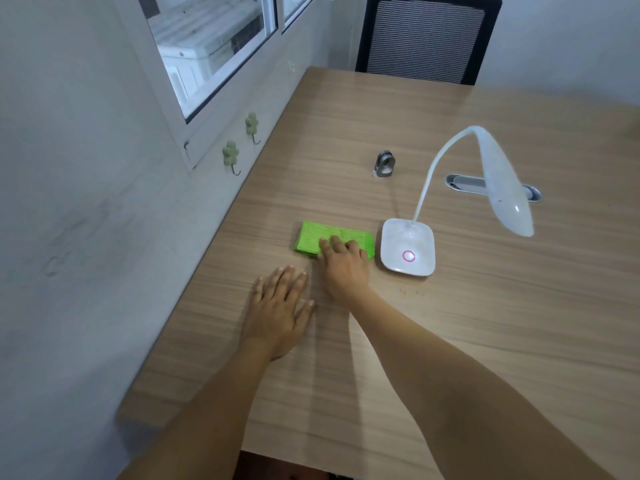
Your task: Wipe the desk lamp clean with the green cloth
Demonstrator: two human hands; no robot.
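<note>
Two hands reach out on a wooden desk, one on a green cloth.

The right hand (343,268) lies palm down with its fingers spread flat on the folded green cloth (322,239), not squeezing it. The left hand (280,306) rests open and flat on the desk (485,323), just beside the right one. The cloth lies just left of the white desk lamp (408,247), whose bendy neck curves over to the right.

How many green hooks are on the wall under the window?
2. One green hook hangs nearer the person; the other hook is higher in the picture, farther along the wall, both beside the desk edge. No others show.
</note>
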